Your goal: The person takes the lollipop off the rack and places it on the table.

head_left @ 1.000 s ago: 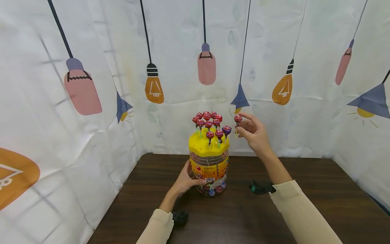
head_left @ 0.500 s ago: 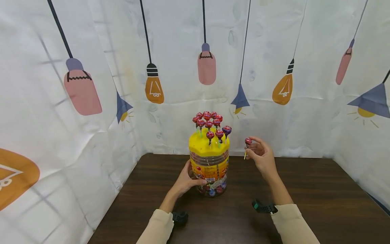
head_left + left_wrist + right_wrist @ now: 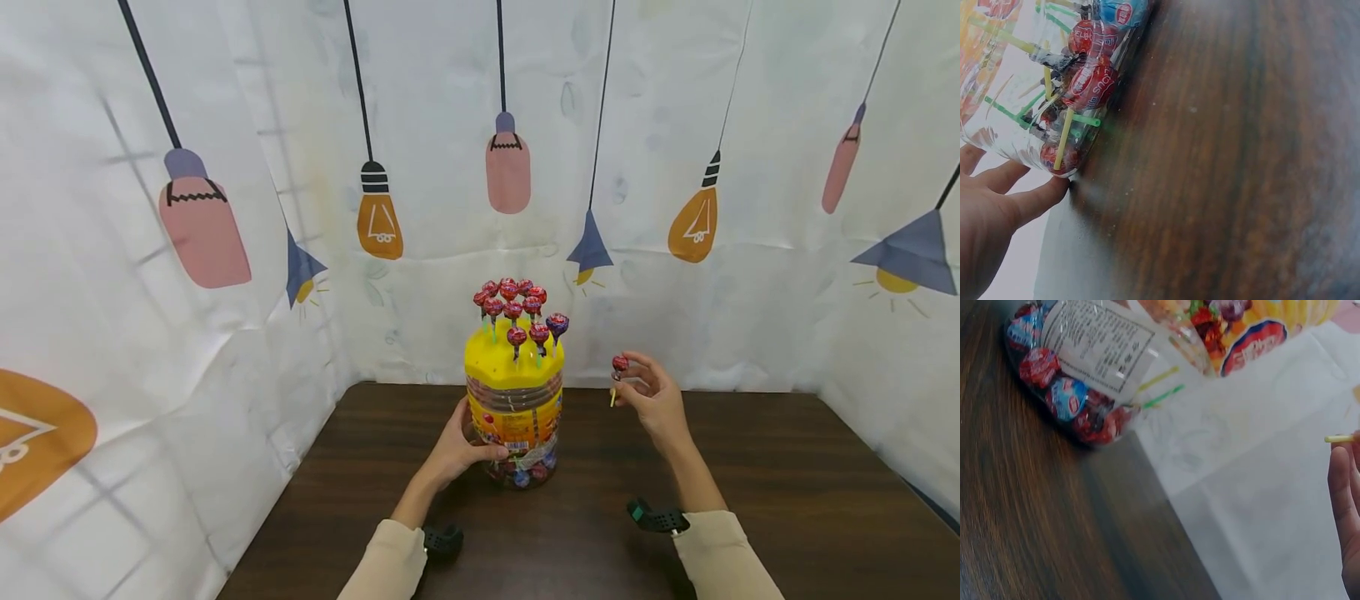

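A clear plastic jar [image 3: 517, 427] with an orange label and yellow lid [image 3: 495, 368] stands on the table. Several wrapped lollipops [image 3: 513, 311] stick upright out of the lid. My left hand [image 3: 452, 450] holds the jar's lower left side, thumb across the front. In the left wrist view, its fingers [image 3: 1041, 199] reach the jar's base beside loose lollipops [image 3: 1088, 84] inside. Right of the jar, my right hand [image 3: 660, 407] pinches one red lollipop [image 3: 620, 363], its yellow stick pointing down. Only that stick's end [image 3: 1337, 439] shows in the right wrist view.
The dark wooden table [image 3: 787, 475] extends to both sides of the jar. Behind it hangs a white curtain [image 3: 450, 167] printed with lamps and bulbs. Black bands [image 3: 658, 518] are worn on both wrists.
My right hand has moved right and down, away from the lid, carrying the red lollipop. The left hand and the jar have stayed in place.
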Tool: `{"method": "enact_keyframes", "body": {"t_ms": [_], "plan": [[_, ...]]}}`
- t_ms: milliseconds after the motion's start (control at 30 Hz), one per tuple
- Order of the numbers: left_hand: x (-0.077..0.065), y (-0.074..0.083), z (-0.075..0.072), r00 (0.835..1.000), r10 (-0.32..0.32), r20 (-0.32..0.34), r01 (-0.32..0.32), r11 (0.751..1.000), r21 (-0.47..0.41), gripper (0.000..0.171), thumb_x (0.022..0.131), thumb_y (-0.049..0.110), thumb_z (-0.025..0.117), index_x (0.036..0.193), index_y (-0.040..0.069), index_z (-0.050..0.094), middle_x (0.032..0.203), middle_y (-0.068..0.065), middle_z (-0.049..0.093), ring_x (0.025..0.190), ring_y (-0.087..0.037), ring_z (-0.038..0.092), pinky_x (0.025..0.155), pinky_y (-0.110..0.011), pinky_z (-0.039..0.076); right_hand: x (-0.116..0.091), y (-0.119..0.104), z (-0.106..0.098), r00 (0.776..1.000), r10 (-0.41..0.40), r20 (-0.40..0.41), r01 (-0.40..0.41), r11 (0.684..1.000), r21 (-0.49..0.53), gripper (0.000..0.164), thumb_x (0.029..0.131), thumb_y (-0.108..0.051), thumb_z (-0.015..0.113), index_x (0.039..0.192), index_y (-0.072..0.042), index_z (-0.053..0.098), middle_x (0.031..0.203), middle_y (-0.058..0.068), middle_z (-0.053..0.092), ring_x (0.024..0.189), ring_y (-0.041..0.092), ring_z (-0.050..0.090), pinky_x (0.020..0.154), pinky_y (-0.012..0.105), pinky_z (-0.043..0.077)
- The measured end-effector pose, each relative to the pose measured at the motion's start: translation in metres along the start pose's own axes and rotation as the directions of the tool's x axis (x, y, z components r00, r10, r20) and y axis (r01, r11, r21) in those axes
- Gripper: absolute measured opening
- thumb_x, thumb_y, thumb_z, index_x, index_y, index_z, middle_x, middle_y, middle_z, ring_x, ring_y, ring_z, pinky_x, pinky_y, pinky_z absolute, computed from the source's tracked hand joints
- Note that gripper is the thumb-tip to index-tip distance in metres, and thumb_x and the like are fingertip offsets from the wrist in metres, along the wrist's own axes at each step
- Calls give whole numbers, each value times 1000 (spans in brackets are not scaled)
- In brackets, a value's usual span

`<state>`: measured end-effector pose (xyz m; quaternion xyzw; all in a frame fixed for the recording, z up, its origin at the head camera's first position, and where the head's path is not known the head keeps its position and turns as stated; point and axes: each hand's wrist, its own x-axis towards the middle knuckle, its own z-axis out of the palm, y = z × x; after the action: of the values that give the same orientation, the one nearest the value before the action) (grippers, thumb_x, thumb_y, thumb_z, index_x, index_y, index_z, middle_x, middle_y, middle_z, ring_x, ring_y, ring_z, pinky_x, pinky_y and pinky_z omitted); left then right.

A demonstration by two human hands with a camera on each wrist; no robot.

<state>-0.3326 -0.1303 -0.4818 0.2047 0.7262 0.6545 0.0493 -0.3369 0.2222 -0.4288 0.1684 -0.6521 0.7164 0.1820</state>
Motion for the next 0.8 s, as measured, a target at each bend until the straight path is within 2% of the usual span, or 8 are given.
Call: {"method": "enact_keyframes", "body": {"t_ms": [200, 400, 500, 600, 700, 800], "plan": [[-1, 1, 0, 1000, 2, -13, -1, 1000, 24, 100, 83, 22, 87, 161, 25, 23, 162, -5, 39, 152, -35, 34, 115, -61, 43, -2, 10, -10, 999, 31, 21, -31, 999, -9, 56, 92, 8, 69, 144, 8, 47, 102, 2, 70, 78, 12, 73, 63, 26, 62], [-3, 2, 1, 1000, -9, -20, 9, 1000, 19, 101, 83, 21, 87, 161, 25, 23, 162, -5, 38, 152, -35, 33, 115, -61, 42, -6, 22, -20, 997, 67, 43, -67, 998, -7, 53, 93, 6, 70, 143, -3, 54, 103, 4, 70, 79, 10, 73, 66, 27, 63], [-2, 2, 1, 1000, -10, -20, 11, 1000, 17, 101, 84, 21, 87, 161, 25, 23, 162, -5, 37, 152, -35, 34, 115, -61, 42, -7, 27, -23, 993, 107, 51, -105, 993, -54, 54, 94, 2, 70, 145, -7, 54, 103, 3, 69, 80, 9, 72, 69, 29, 63], [-2, 1, 1, 1000, -12, -23, 12, 1000, 17, 101, 84, 21, 87, 161, 24, 22, 163, -6, 36, 152, -36, 33, 115, -61, 42, -9, 31, -25, 985, 163, 56, -155, 981, -120, 56, 95, -1, 70, 147, -5, 51, 105, 6, 66, 80, 9, 71, 71, 34, 64], [-1, 1, 1, 1000, -11, -24, 12, 1000, 19, 102, 83, 21, 87, 162, 24, 22, 163, -6, 36, 152, -36, 34, 115, -61, 42, -10, 36, -27, 976, 211, 58, -196, 960, -199, 56, 96, -2, 69, 148, -2, 48, 107, 11, 64, 81, 9, 71, 73, 38, 64], [-2, 0, 1, 1000, -14, -22, 14, 1000, 21, 102, 83, 22, 87, 162, 24, 22, 163, -6, 36, 152, -36, 34, 115, -60, 43, -11, 42, -31, 965, 254, 57, -232, 938, -258, 56, 96, 2, 67, 148, 1, 46, 112, 20, 63, 81, 11, 72, 73, 37, 64]]}}
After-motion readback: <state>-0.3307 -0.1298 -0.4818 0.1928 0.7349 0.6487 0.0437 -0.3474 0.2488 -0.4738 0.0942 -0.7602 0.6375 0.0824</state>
